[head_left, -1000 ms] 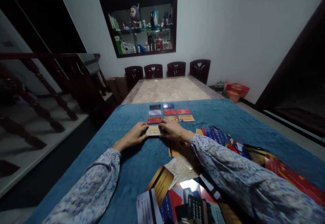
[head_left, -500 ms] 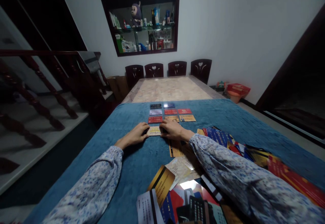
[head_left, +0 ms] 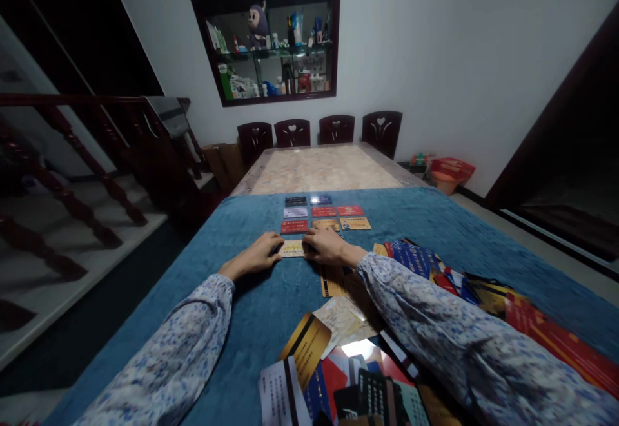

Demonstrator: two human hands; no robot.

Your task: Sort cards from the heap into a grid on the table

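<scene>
A cream card with yellow print point(head_left: 292, 249) lies flat on the blue cloth, directly below a red card point(head_left: 294, 226). My left hand point(head_left: 258, 253) pinches its left edge, thumb and fingers bent. On the opposite edge, the curled fingers of my right hand point(head_left: 327, 246) grip the same card and cover its right end. Beyond the hands, several cards stand in rows, among them a black card point(head_left: 295, 200), a blue card point(head_left: 321, 200) and an orange-yellow card point(head_left: 355, 223). A gold card point(head_left: 331, 281) lies partly beneath my right wrist.
A loose pile of cards point(head_left: 283, 387) spreads near the front edge. More overlapping cards point(head_left: 411, 258) lie to the right, beside my right forearm. The blue cloth point(head_left: 217, 329) covers the near part of a pale stone table point(head_left: 319, 168). Dark chairs point(head_left: 336, 131) stand at its far end.
The view has shifted very slightly. Both hands stay on the cream card, which remains in the same place below the red one.
</scene>
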